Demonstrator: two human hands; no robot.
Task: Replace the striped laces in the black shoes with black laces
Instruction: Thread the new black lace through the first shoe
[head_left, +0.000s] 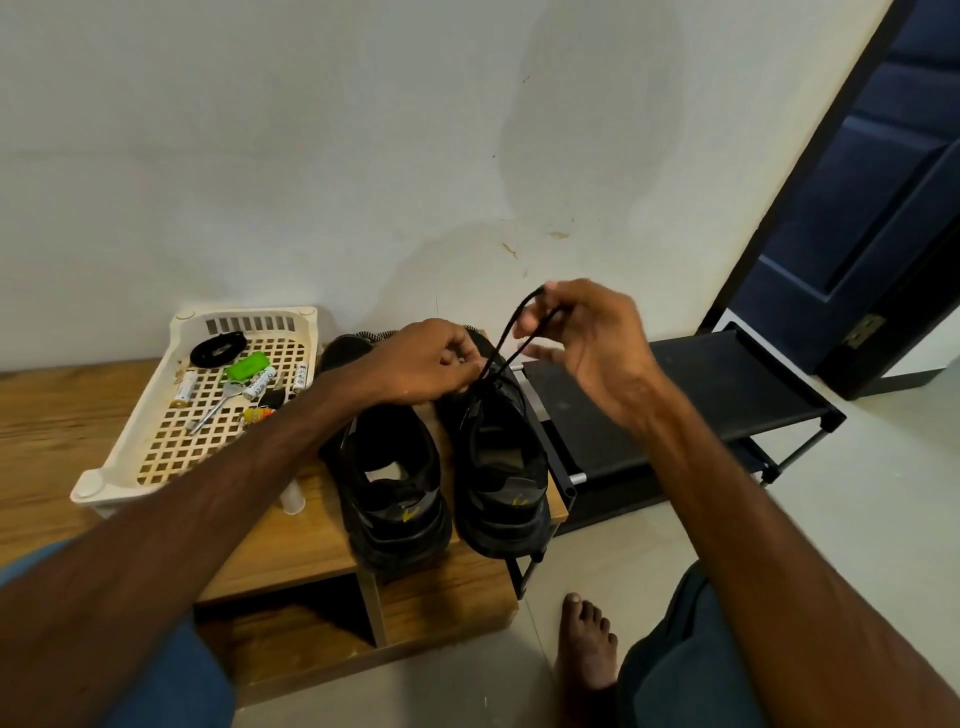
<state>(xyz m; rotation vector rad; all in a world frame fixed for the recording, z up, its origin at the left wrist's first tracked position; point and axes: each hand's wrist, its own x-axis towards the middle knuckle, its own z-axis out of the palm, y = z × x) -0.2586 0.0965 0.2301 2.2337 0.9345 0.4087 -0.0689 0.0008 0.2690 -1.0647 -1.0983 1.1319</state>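
- White wall (311, 156), stained in patches, behind a low wooden bench (291, 540) where the work sits.
- Item: pair of black shoes, heels toward me. The left-hand shoe (395, 499) lies under my forearm, and the right-hand shoe (504, 493) is the one being laced.
- Item: black lace (511, 332), rising in two strands from the front of the right-hand shoe to a loop at the top.
- My right hand (587, 343): raised above the shoe, with thumb and fingertips closed on the top of the loop and the other fingers loosely curled.
- My left hand (426, 364): low at the eyelets, fingers curled and pinching the same lace where it leaves the shoe. The exact eyelet is hidden.
- Item: striped laces (376, 336), bunched past the toes against the wall, out of the shoes as far as I can tell.
- Item: second black lace (218, 348), coiled in the cream basket (244, 313) alongside batteries (258, 383).
- Item: black shoe rack (727, 379), just beside the bench on the right.
- Stage, judged: threading the right-hand shoe. I cannot tell whether the left-hand one is laced.
- Risk: pulling up too hard could leave the two ends uneven, or drag one end back out of its eyelet.
- Risk: if my lower pinch slackens, the crossings already made may loosen.
- Risk: the right-hand shoe sits near the bench edge, so a sideways tug could tip it toward the rack.
- Risk: black lace on black shoe makes a skipped eyelet easy to miss.
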